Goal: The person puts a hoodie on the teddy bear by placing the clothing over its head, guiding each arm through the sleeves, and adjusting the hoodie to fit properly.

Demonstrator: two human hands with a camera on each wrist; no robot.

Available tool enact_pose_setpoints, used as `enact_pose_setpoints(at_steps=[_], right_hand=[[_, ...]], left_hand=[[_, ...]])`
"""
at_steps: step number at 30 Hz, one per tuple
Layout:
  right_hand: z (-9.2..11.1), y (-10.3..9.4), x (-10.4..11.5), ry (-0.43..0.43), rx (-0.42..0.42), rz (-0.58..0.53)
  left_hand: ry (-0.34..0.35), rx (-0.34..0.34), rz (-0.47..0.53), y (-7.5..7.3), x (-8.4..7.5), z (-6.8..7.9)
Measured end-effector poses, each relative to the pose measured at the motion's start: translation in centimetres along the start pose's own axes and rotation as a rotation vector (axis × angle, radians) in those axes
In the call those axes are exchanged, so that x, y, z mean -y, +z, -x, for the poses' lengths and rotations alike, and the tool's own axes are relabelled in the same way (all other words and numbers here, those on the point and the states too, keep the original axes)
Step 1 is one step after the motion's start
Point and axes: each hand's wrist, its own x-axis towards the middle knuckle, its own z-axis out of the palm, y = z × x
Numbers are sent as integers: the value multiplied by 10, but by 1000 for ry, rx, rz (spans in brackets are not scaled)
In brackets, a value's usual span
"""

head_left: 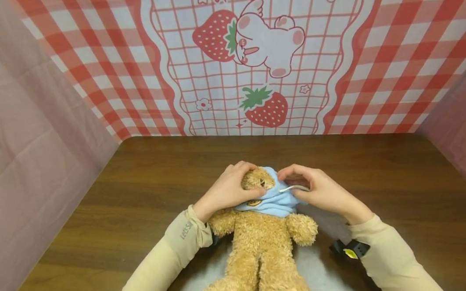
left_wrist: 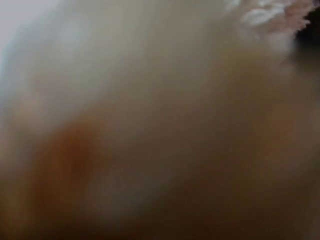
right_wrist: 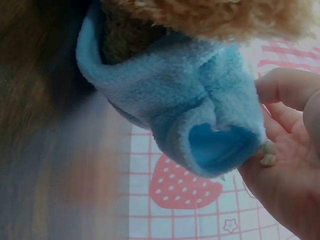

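Note:
A fluffy tan teddy bear [head_left: 262,237] lies face up, legs toward me. Bunched around its head and neck is a light blue fleece garment [head_left: 279,205], which hides part of the face. A white cord [head_left: 291,189] and a round yellow patch [head_left: 254,203] show on the cloth. My left hand [head_left: 228,187] grips the head and the garment's edge, thumb below the visible eye. On the other side, my right hand [head_left: 321,189] holds the garment between thumb and fingers. The right wrist view shows an open sleeve end [right_wrist: 220,145] beside that hand. The left wrist view is mostly blurred.
Under the bear's lower part lies a greyish-white sheet [head_left: 326,282] on the brown wooden table [head_left: 106,218]. A red checked cloth with strawberries [head_left: 266,110] hangs along the back edge. Pink curtains [head_left: 39,153] stand at both sides. A dark strap [head_left: 350,248] circles the right wrist.

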Motion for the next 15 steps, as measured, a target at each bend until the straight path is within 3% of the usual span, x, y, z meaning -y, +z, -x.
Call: enact_pose_setpoints(at_steps=[9, 15], right_hand=[[-1, 10, -5, -29, -4, 31], [-8, 18, -4, -108, 15, 220]], left_hand=[[-68, 31, 12, 3, -2, -1], [-90, 38, 44, 6, -5, -1]])
